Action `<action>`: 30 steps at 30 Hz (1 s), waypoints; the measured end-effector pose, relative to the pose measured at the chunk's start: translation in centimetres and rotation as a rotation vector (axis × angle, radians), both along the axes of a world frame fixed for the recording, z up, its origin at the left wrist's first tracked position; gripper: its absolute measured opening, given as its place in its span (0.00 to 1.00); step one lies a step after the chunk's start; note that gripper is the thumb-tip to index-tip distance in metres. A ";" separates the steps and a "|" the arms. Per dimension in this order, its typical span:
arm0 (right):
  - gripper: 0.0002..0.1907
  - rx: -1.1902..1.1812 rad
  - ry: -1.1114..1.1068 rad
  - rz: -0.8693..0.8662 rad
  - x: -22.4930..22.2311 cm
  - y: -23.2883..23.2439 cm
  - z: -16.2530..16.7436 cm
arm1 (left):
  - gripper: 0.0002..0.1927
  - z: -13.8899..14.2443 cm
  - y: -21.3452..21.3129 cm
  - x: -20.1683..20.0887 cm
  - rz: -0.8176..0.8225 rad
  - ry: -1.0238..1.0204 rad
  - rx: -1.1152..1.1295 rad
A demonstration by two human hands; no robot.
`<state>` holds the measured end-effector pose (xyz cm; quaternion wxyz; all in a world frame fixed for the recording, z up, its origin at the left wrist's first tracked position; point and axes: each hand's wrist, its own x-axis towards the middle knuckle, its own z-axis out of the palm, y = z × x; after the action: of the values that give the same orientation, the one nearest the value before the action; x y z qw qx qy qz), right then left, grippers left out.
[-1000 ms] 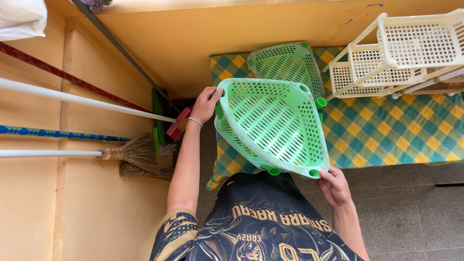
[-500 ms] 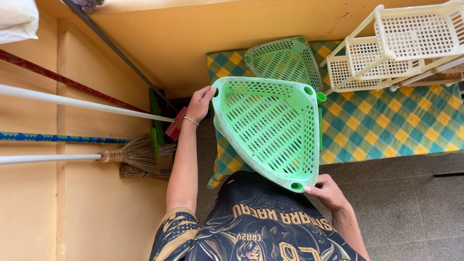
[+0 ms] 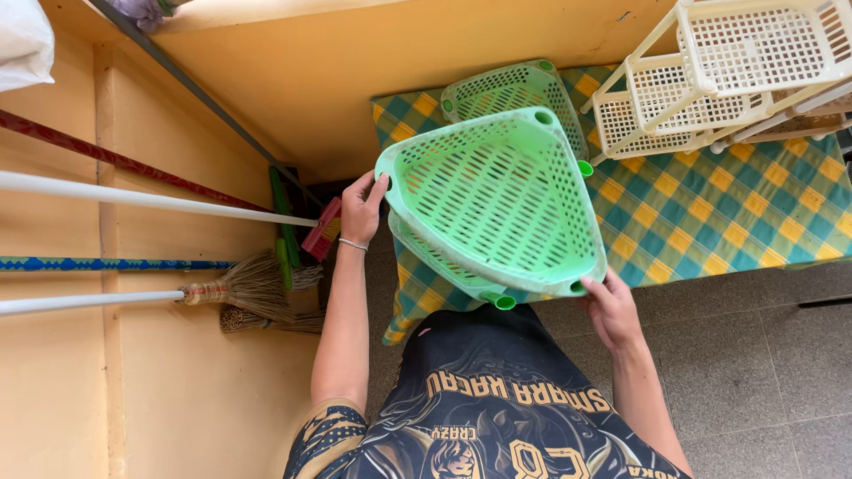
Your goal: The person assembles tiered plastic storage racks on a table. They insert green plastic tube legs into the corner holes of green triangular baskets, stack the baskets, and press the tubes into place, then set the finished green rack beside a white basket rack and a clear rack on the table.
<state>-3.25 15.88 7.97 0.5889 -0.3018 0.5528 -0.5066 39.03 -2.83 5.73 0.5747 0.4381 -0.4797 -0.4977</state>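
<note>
Nearest the body, at five o'clock of the green tray (image 3: 497,200), the right hand (image 3: 611,310) pinches its corner; at nine o'clock the left hand (image 3: 359,208) grips the opposite corner. Beneath lies a second tray (image 3: 444,266), farther a third (image 3: 510,89).

Green tray (image 3: 497,200) between both hands (image 3: 359,208)
</note>
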 end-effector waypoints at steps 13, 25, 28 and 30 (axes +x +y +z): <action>0.24 -0.190 -0.153 -0.268 0.0 -10.3 3.7 | 0.12 0.4 8.0 -3.6 0.043 0.287 -0.010; 0.48 -0.392 -0.196 -0.285 2.0 -12.6 3.8 | 0.09 3.1 15.9 -7.3 -0.077 0.435 0.049; 0.50 -0.204 -0.155 -0.221 5.0 -12.6 4.6 | 0.16 4.6 15.9 -9.7 -0.102 0.361 0.090; 0.50 -0.312 -0.121 -0.147 6.2 -13.2 5.3 | 0.16 4.8 15.1 -11.3 -0.170 0.345 0.028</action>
<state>2.92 2.69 13.23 0.5285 -0.3172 0.4518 -0.6449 27.72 12.31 10.51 0.5982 0.3122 -0.4025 -0.6187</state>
